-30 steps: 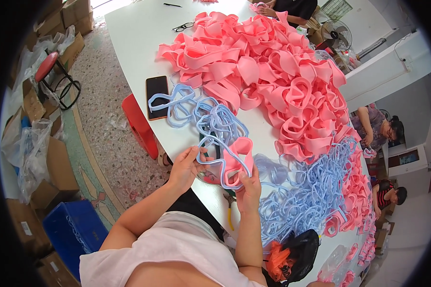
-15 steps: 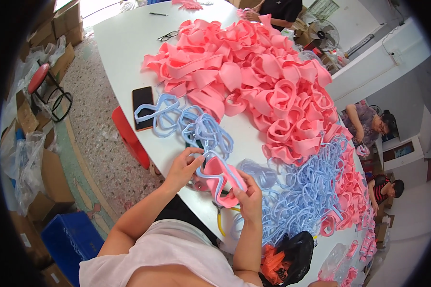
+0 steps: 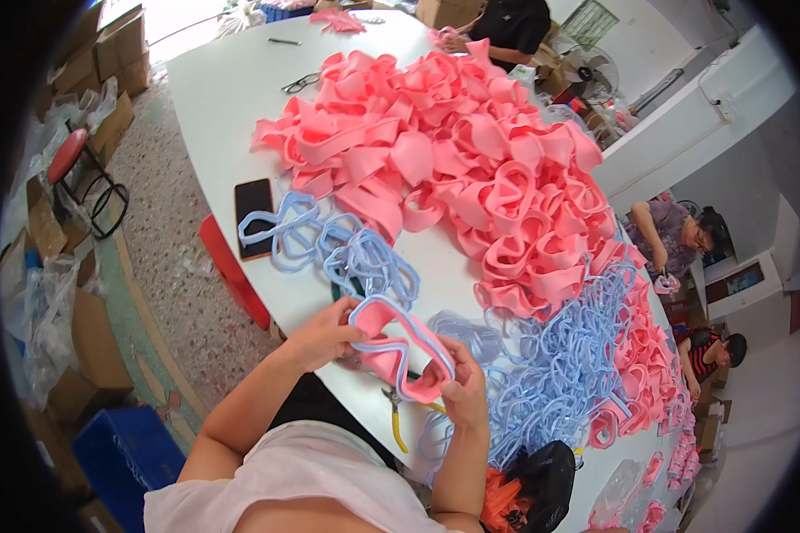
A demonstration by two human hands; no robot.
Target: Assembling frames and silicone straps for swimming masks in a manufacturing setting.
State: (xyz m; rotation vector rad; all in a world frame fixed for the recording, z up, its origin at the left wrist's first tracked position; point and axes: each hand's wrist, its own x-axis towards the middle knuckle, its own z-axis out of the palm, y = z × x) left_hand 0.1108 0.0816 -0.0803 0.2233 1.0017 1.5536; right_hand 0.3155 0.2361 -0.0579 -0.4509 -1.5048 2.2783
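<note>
Between my two hands is a pink, soft goggle-shaped piece point(image 3: 384, 364) with a light blue frame point(image 3: 418, 330) along its rim. My left hand point(image 3: 324, 336) pinches its left end, thumb and fingers closed on the edge. At the right end, my right hand point(image 3: 465, 391) grips the rim with the thumb on the near side. Just beyond my hands lies a small group of loose light blue frames point(image 3: 364, 262). Clear plastic lens-like pieces point(image 3: 468, 336) rest right of the held piece. Pliers with yellow handles point(image 3: 397, 426) lie by the table's near edge, partly hidden.
A large heap of pink pieces point(image 3: 471, 155) covers the white table point(image 3: 209, 115); a tangle of blue frames point(image 3: 551, 377) lies right. A phone point(image 3: 254, 209), eyeglasses point(image 3: 300, 83) and black bag point(image 3: 549, 484) are around. Co-workers sit beyond. A red stool point(image 3: 231, 271) and blue bin point(image 3: 129, 453) stand left.
The held piece has turned and opened wider toward me, with the blue frame now following more of its rim. My left hand has shifted from the frame's upper end to the piece's left side.
</note>
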